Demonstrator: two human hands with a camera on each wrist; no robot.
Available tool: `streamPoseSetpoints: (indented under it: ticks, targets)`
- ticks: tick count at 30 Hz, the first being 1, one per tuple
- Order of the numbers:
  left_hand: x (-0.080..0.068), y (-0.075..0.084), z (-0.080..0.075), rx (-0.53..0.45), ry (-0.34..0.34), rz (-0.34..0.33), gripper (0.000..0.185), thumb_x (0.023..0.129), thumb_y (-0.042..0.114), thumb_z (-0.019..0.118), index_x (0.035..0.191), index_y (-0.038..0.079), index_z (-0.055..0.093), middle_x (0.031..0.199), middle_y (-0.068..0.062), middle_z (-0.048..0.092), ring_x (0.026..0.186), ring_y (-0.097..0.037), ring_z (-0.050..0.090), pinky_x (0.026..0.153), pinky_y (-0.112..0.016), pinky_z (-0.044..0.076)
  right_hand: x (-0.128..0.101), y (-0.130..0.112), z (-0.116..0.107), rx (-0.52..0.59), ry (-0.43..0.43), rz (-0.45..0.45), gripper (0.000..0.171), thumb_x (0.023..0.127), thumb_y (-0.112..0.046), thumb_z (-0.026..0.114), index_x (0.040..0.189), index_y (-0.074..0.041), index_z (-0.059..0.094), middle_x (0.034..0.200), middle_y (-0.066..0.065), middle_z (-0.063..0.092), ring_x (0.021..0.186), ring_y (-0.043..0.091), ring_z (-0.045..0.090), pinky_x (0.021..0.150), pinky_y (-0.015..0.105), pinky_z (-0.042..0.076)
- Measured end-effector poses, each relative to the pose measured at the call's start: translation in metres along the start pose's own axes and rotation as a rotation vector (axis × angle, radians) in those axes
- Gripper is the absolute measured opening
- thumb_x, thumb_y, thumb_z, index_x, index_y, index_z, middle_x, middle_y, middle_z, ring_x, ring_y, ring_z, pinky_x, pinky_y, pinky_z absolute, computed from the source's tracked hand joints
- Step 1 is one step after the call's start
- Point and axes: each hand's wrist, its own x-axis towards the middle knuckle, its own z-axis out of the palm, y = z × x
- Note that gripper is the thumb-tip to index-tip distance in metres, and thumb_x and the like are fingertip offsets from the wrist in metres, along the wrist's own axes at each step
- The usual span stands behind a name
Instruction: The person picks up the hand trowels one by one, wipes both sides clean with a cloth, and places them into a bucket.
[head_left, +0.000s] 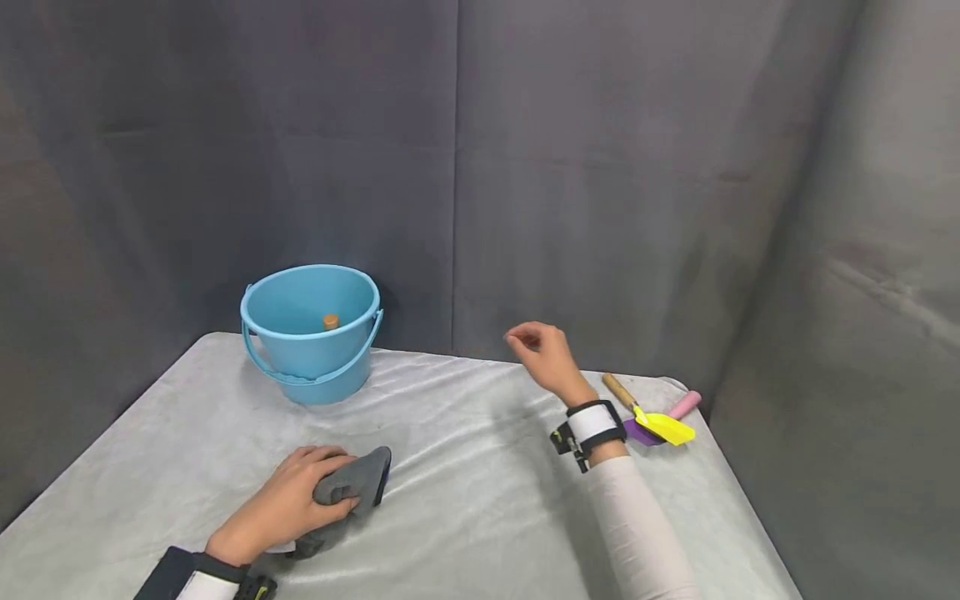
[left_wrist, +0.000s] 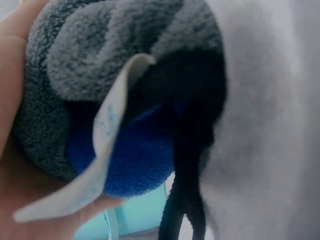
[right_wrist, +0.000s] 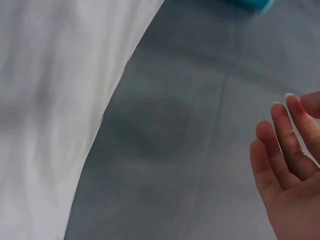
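My left hand [head_left: 288, 504] grips a bunched grey cloth [head_left: 354, 482] on the white table cover [head_left: 465, 500] near the front. The left wrist view shows that cloth [left_wrist: 115, 60] close up, grey fleece outside, blue inside, with a white label [left_wrist: 102, 140]. My right hand [head_left: 542, 350] hovers above the table's far middle, fingers loosely curled and holding nothing; in the right wrist view its fingers [right_wrist: 287, 145] are relaxed. A light blue bucket [head_left: 311, 333] with a small orange-brown thing [head_left: 331, 321] inside stands at the back left.
At the back right lie a yellow toy trowel with a wooden handle [head_left: 651, 414], and a purple scoop with a pink handle [head_left: 678, 410] under it. Dark grey curtains [head_left: 600, 167] close in the back and sides. The table's right edge is near the tools.
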Motion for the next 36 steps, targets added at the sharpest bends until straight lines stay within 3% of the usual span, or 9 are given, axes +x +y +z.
streamPoseSetpoints:
  ticks: [3, 7, 11, 15, 18, 21, 24, 28, 36]
  targets:
    - [0.000, -0.003, 0.002, -0.105, -0.044, 0.019, 0.052, 0.087, 0.042, 0.079, 0.129, 0.013, 0.068, 0.129, -0.009, 0.063, 0.115, -0.032, 0.061, 0.091, -0.048, 0.053, -0.020, 0.032, -0.037, -0.061, 0.034, 0.070, 0.018, 0.100, -0.011, 0.063, 0.108, 0.002, 0.074, 0.100, 0.015, 0.074, 0.092, 0.030, 0.068, 0.089, 0.046, 0.055]
    - [-0.001, -0.005, 0.004, -0.160, -0.073, 0.017, 0.051, 0.087, 0.042, 0.080, 0.129, 0.015, 0.067, 0.129, -0.006, 0.063, 0.111, -0.026, 0.063, 0.085, -0.038, 0.055, -0.048, 0.070, -0.082, -0.176, 0.050, 0.165, 0.020, 0.101, -0.009, 0.059, 0.109, 0.002, 0.074, 0.103, 0.019, 0.074, 0.093, 0.032, 0.068, 0.086, 0.047, 0.055]
    - [-0.002, -0.006, 0.002, -0.168, -0.087, -0.011, 0.052, 0.086, 0.034, 0.082, 0.131, 0.016, 0.065, 0.131, -0.005, 0.061, 0.113, -0.026, 0.064, 0.086, -0.039, 0.056, -0.075, 0.100, -0.118, -0.259, -0.001, 0.295, 0.027, 0.103, -0.005, 0.050, 0.117, 0.005, 0.071, 0.115, 0.026, 0.070, 0.095, 0.035, 0.065, 0.078, 0.045, 0.053]
    - [-0.003, -0.007, -0.002, -0.170, -0.101, -0.020, 0.053, 0.085, 0.030, 0.083, 0.133, 0.017, 0.065, 0.132, -0.005, 0.061, 0.113, -0.025, 0.063, 0.085, -0.039, 0.055, -0.102, 0.129, -0.141, -0.274, -0.063, 0.439, 0.034, 0.102, 0.001, 0.040, 0.124, 0.008, 0.065, 0.120, 0.033, 0.064, 0.077, 0.031, 0.065, 0.061, 0.035, 0.049]
    - [-0.003, -0.007, -0.003, -0.172, -0.110, -0.012, 0.053, 0.085, 0.032, 0.082, 0.133, 0.017, 0.064, 0.132, -0.005, 0.060, 0.112, -0.024, 0.063, 0.083, -0.037, 0.055, -0.119, 0.151, -0.152, -0.311, -0.090, 0.508, 0.039, 0.092, 0.009, 0.041, 0.125, 0.011, 0.063, 0.112, 0.032, 0.068, 0.071, 0.030, 0.063, 0.059, 0.035, 0.049]
    - [-0.003, -0.007, -0.002, -0.178, -0.110, -0.004, 0.053, 0.085, 0.033, 0.082, 0.133, 0.018, 0.065, 0.131, -0.003, 0.061, 0.110, -0.022, 0.063, 0.082, -0.035, 0.055, -0.132, 0.167, -0.158, -0.370, -0.135, 0.564, 0.051, 0.080, 0.019, 0.047, 0.129, 0.013, 0.060, 0.117, 0.032, 0.067, 0.096, 0.041, 0.062, 0.081, 0.048, 0.055]
    - [-0.003, -0.005, -0.002, -0.194, -0.105, 0.016, 0.052, 0.085, 0.034, 0.082, 0.132, 0.018, 0.065, 0.131, -0.003, 0.061, 0.108, -0.020, 0.063, 0.080, -0.033, 0.054, -0.140, 0.174, -0.160, -0.415, -0.182, 0.593, 0.058, 0.074, 0.023, 0.054, 0.131, 0.013, 0.059, 0.134, 0.037, 0.055, 0.125, 0.055, 0.049, 0.105, 0.066, 0.042]
    - [-0.002, -0.002, -0.002, -0.228, -0.110, 0.029, 0.052, 0.086, 0.035, 0.082, 0.131, 0.018, 0.066, 0.131, -0.005, 0.060, 0.106, -0.020, 0.063, 0.079, -0.032, 0.055, -0.147, 0.179, -0.160, -0.436, -0.211, 0.607, 0.057, 0.074, 0.022, 0.060, 0.131, 0.013, 0.059, 0.133, 0.036, 0.057, 0.127, 0.057, 0.048, 0.107, 0.069, 0.037]
    - [-0.001, 0.000, 0.001, -0.227, -0.123, 0.019, 0.054, 0.084, 0.035, 0.083, 0.132, 0.018, 0.065, 0.133, -0.006, 0.060, 0.110, -0.024, 0.062, 0.082, -0.037, 0.055, -0.147, 0.192, -0.160, -0.498, -0.222, 0.487, 0.053, 0.075, 0.018, 0.072, 0.127, 0.015, 0.061, 0.124, 0.034, 0.063, 0.123, 0.055, 0.053, 0.105, 0.067, 0.040]
